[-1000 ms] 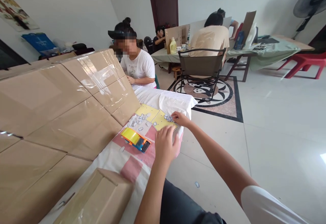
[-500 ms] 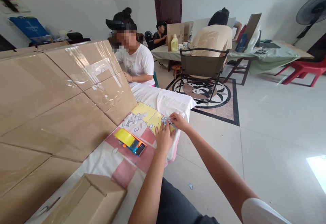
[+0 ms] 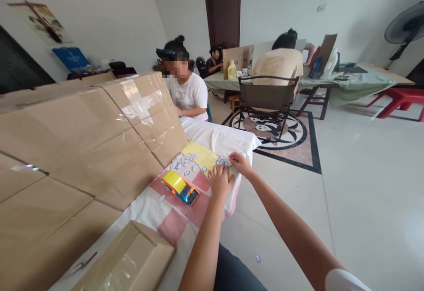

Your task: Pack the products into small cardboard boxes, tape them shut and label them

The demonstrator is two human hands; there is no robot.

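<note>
On the near edge of the cloth-covered table lies a yellow sheet (image 3: 193, 149), with small pale cut-out pieces (image 3: 221, 162) on its right part. My left hand (image 3: 220, 180) rests on this sheet with its fingers spread, touching its near edge beside the pieces. Just to the right, my right hand (image 3: 241, 164) is at the sheet's right end, thumb and fingers pinched together. Whatever is between those fingertips is too small to make out. More loose grey-white paper pieces (image 3: 183, 162) are scattered left of my left hand. A tape dispenser (image 3: 180, 187) with a yellow roll lies nearer to me.
Tall taped cardboard (image 3: 132, 123) stands along the table's left side. In front are a cardboard box (image 3: 132, 255) and scissors (image 3: 84, 262). A person (image 3: 187, 90) sits across the table; others sit at a farther table. One scrap (image 3: 257, 258) lies on the floor.
The view has shifted, so everything sits lower and farther right. My left fingers are spread wider on the sheet. My right hand stays pinched, a little farther from the left.
</note>
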